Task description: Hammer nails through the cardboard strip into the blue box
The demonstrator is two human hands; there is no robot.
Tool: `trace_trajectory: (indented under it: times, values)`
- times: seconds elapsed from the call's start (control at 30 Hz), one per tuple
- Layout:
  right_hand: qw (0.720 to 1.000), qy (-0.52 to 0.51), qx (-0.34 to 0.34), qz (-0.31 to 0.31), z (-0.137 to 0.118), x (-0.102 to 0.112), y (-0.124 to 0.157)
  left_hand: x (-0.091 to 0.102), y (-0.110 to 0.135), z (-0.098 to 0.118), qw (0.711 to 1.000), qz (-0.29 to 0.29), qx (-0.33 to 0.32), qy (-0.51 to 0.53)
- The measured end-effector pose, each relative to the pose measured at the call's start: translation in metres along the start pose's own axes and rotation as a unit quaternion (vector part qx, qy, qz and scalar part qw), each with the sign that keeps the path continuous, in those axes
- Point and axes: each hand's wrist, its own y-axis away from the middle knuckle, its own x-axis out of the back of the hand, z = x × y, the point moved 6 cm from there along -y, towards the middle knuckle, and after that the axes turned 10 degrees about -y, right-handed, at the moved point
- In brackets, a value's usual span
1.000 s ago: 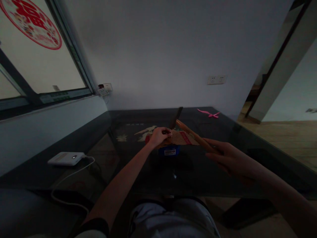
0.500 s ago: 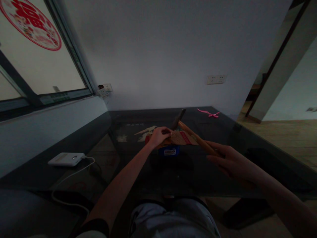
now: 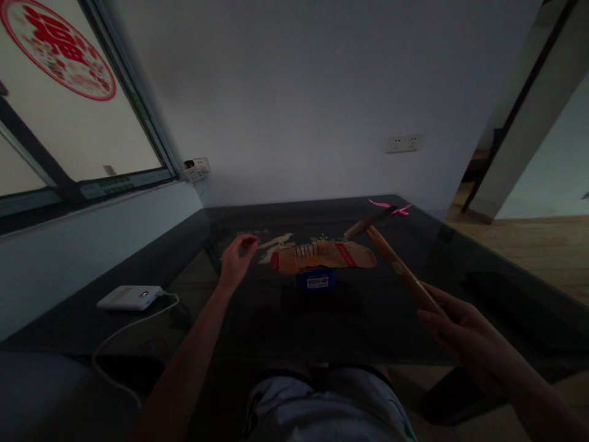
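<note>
My right hand is wrapped round the wooden handle of a hammer. The hammer's dark head is raised beyond the right end of a flat brown piece, rounded like an insole, with red bands. This piece lies across a small blue box on the dark table. A short row of thin pale strokes, perhaps nails, shows on it left of its middle. My left hand is apart from it on the left, fingertips pinched together; whatever is between them is too small to make out.
A white power bank with a white cable lies on the table's left side. A pink ribbon is at the far right corner. A dark flat object lies at the right. The wall rises behind the table.
My left hand has left the brown piece and moved left. My right hand has drawn the hammer right and toward me, so the piece shows whole on the blue box.
</note>
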Motion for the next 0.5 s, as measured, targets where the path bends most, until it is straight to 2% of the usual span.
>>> trace_trajectory:
  times: [0.07,0.13,0.2,0.33,0.5]
  values:
    - [1.000,-0.024,-0.011,0.014,0.009,0.001,0.005,0.004,0.018,-0.032,0.999,-0.028,0.040,-0.017]
    - [0.999,-0.040,-0.023,0.025,0.018,0.001,0.008,-0.004,0.036,-0.056,0.992,-0.095,0.054,-0.063]
    - [0.998,-0.047,-0.028,0.027,0.025,-0.001,0.010,-0.016,0.051,-0.071,0.981,-0.168,0.051,-0.085]
    - [0.999,-0.044,-0.019,0.019,0.031,-0.006,0.010,-0.032,0.064,-0.079,0.966,-0.241,0.039,-0.091]
    - [0.996,-0.074,-0.029,0.030,0.032,-0.013,0.012,-0.043,0.066,-0.067,0.946,-0.294,-0.040,-0.133]
